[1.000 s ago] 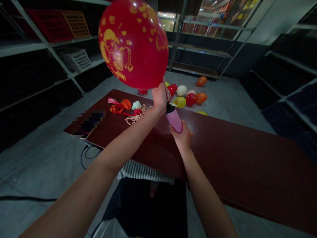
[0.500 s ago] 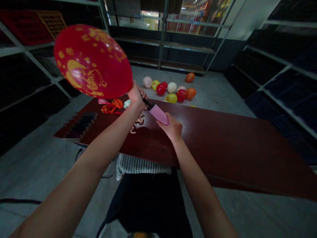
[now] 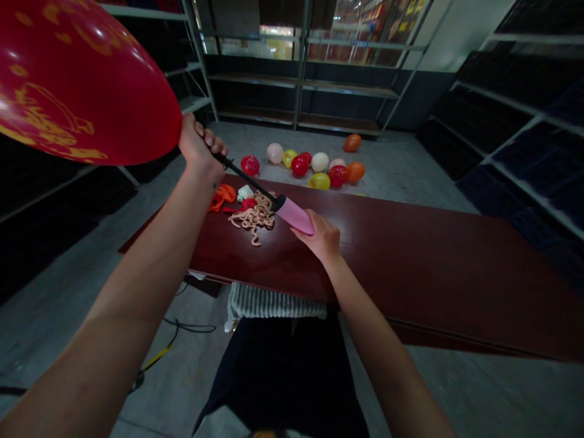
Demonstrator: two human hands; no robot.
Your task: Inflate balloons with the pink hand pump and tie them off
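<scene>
A large red balloon point(image 3: 100, 91) with yellow print is gripped at its narrow end by the left hand point(image 3: 199, 148), fingers curled around the tip of a pump's black rod point(image 3: 249, 177). The pink pump point(image 3: 295, 216) is gripped by the right hand point(image 3: 323, 237) above a dark red table point(image 3: 410, 261). Beneath the rod, curly beige strings point(image 3: 256, 214) and a limp orange balloon point(image 3: 223, 196) are seen. Beyond, inflated balloons point(image 3: 320, 162) are scattered on the floor before metal shelves point(image 3: 347, 90).
</scene>
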